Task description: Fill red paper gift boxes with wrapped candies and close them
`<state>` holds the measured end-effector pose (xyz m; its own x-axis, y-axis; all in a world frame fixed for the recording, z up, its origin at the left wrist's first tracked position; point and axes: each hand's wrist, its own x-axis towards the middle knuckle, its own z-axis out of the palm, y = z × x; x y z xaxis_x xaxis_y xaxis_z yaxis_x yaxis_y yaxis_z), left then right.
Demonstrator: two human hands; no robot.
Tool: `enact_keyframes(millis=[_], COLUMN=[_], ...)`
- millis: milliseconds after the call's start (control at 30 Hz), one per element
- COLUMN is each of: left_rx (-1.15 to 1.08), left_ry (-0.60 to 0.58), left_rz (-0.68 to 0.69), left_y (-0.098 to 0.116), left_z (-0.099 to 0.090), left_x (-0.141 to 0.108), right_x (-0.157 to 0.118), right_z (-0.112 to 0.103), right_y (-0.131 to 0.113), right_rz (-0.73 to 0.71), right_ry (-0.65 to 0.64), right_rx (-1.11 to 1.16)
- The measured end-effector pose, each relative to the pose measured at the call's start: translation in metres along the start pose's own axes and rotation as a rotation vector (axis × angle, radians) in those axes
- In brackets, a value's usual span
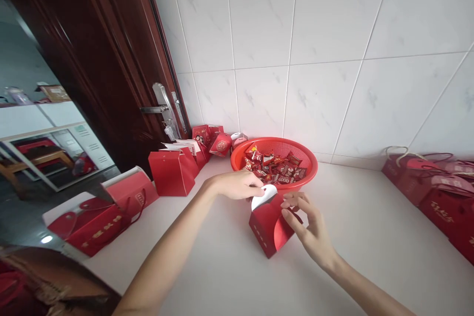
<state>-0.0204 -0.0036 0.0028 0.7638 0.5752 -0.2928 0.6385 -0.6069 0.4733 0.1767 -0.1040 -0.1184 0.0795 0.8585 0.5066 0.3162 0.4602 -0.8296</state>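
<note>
A small red gift box (262, 229) with gold lettering sits on the white tabletop (222, 266), its top flaps raised. My left hand (239, 185) reaches across behind the box and pinches a flap whose white inner side shows. On the right side, my right hand (307, 219) has its thumb and fingers bent around another flap of the same box. The inside of the box is hidden from me. Just behind both hands stands a red plastic basket (314, 164) holding many wrapped candies (281, 168).
Red gift boxes (172, 173) line the left edge, with an open handled one (99, 227) nearer me. Red gift bags (425, 182) with cord handles stand on the right. A tiled wall (326, 94) closes the back; a dark wooden door (111, 49) stands at left.
</note>
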Motion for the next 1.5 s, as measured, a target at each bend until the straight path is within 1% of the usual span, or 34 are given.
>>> enact_keyframes(millis=[167, 300, 400, 500, 567, 667, 733, 800, 900, 967, 1000, 1100, 1200, 1300, 1433, 1500], left_rx=[-0.006, -0.049, -0.057, -0.002, 0.082, 0.2, 0.228, 0.227, 0.217, 0.203, 0.19, 0.152, 0.137, 0.082, 0.009, -0.011], left_ry=[0.103, 0.162, 0.219, 0.244, 0.258, 0.255, 0.236, 0.206, 0.169, 0.159, 0.156, 0.125, 0.08, 0.049, 0.012, -0.016], left_rz=[0.086, 0.115, 0.138, 0.172, 0.136, 0.069, 0.032, -0.024, -0.111, -0.137, -0.128, -0.057, 0.008, 0.078, 0.161, 0.194], left_y=[-0.014, -0.018, -0.017, -0.016, -0.013, -0.006, 0.0, 0.006, 0.013, 0.015, 0.015, 0.013, 0.009, 0.006, 0.002, -0.003], left_z=[0.008, 0.012, 0.015, 0.018, 0.02, 0.024, 0.026, 0.028, 0.032, 0.033, 0.033, 0.031, 0.026, 0.022, 0.016, 0.013], left_x=[0.008, 0.011, 0.013, 0.015, 0.015, 0.011, 0.006, 0.001, -0.005, -0.006, -0.007, -0.008, -0.008, -0.009, -0.01, -0.01], right_x=[0.003, 0.002, 0.0, -0.001, -0.002, -0.005, -0.008, -0.012, -0.016, -0.017, -0.017, -0.014, -0.011, -0.01, -0.011, -0.011], right_z=[0.0, -0.001, -0.003, -0.006, -0.008, -0.011, -0.011, -0.01, -0.006, -0.003, -0.001, 0.001, 0.001, 0.001, 0.001, -0.001], right_y=[-0.003, -0.006, -0.01, -0.017, -0.023, -0.032, -0.036, -0.037, -0.035, -0.034, -0.035, -0.038, -0.042, -0.044, -0.044, -0.044], right_rz=[-0.039, -0.093, -0.177, -0.287, -0.364, -0.511, -0.603, -0.65, -0.645, -0.595, -0.553, -0.415, -0.348, -0.347, -0.402, -0.369], right_ry=[-0.118, -0.203, -0.239, -0.281, -0.321, -0.374, -0.413, -0.448, -0.438, -0.404, -0.391, -0.414, -0.496, -0.51, -0.464, -0.411], right_rx=[-0.057, -0.146, -0.19, -0.172, -0.173, -0.262, -0.321, -0.346, -0.369, -0.374, -0.371, -0.367, -0.439, -0.557, -0.697, -0.756])
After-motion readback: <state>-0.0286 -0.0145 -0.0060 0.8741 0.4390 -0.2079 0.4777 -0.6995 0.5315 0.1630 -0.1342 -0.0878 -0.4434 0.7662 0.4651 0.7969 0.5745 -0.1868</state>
